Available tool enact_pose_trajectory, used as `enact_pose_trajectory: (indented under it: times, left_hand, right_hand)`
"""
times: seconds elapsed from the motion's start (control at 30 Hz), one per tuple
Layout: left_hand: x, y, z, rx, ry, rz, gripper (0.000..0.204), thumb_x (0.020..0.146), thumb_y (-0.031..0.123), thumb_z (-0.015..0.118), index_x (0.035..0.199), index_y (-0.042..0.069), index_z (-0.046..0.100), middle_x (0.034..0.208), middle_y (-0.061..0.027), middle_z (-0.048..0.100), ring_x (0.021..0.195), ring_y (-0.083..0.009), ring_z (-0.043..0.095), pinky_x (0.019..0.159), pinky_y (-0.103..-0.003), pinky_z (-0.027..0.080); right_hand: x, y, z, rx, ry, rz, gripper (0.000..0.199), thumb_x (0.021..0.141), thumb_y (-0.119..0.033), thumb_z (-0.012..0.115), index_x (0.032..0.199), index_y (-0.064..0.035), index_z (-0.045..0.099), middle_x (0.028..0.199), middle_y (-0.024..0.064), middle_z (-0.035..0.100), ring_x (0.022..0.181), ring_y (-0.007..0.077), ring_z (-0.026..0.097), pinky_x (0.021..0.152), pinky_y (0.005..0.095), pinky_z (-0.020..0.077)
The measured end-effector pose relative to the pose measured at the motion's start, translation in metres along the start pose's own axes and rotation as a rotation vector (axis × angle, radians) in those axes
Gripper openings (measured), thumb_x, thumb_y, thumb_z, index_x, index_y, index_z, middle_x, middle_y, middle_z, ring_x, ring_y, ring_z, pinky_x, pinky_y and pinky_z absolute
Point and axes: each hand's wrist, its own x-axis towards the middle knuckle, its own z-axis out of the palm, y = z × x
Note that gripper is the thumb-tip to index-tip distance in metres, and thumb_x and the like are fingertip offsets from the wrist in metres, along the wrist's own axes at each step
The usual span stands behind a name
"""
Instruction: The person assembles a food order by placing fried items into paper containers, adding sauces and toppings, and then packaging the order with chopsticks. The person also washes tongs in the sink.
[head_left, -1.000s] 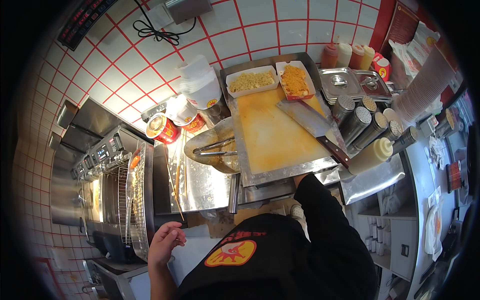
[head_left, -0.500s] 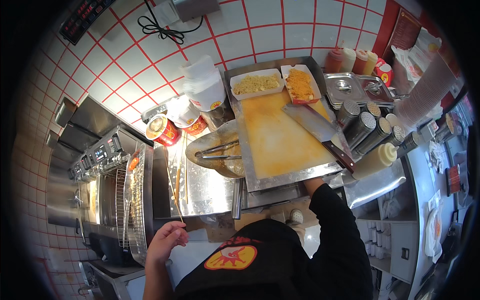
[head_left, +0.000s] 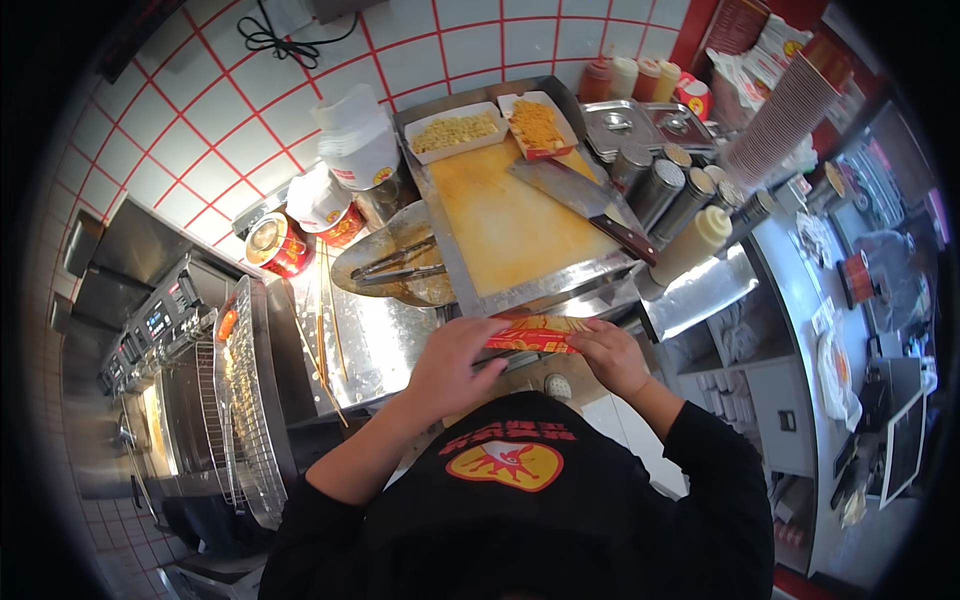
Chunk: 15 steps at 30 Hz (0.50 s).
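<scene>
A flat, red and yellow printed paper food box (head_left: 540, 334) is level in front of the cutting board. My right hand (head_left: 612, 358) pinches its right end, thumb on the near side. At its left end is my left hand (head_left: 455, 368), fingertips against the upper corner and thumb spread away below. Beyond them lies the yellow-stained cutting board (head_left: 520, 235) in a metal tray. A cleaver (head_left: 565, 190) with a dark handle rests across the board's right side. Behind stand a white paper tray of pale chopped food (head_left: 455, 132) and a box of orange crumbly food (head_left: 540, 125).
Left of the board, tongs (head_left: 400, 262) lie in a metal scoop (head_left: 365, 275), near wooden skewers (head_left: 325, 330) and red paper tubs (head_left: 280, 248). Metal shakers (head_left: 660, 190) and a squeeze bottle (head_left: 695, 245) line the right. A fryer with wire racks (head_left: 215, 400) stands far left.
My right hand has come up from beneath the counter edge with the food box. My left hand has moved right and forward to its left end. The view has shifted.
</scene>
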Motion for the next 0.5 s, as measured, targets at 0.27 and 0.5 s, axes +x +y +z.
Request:
enact_pose_trajectory:
  times: [0.27,0.5]
  left_hand:
    - [0.043,0.009,0.006,-0.245,-0.315,-0.347,0.029,0.085,0.027,0.059,0.103,0.004,0.061,0.083,-0.0164,0.064,0.073,-0.0306,0.062,0.066,-0.037,0.048]
    - [0.034,0.014,-0.023,-0.374,-0.255,-0.293,0.026,0.086,0.021,0.057,0.105,0.003,0.061,0.084,-0.0167,0.065,0.076,-0.0273,0.063,0.069,-0.033,0.048]
  right_hand:
    - [0.062,-0.052,-0.084,0.207,0.419,0.462,0.024,0.074,-0.013,0.071,0.093,-0.0020,0.059,0.090,0.0129,0.060,0.078,0.0272,0.059,0.068,0.0324,0.0478]
    - [0.087,-0.069,-0.080,0.217,0.241,0.311,0.034,0.075,-0.016,0.070,0.104,-0.0023,0.058,0.095,0.0130,0.057,0.089,0.0293,0.057,0.081,0.0351,0.0447]
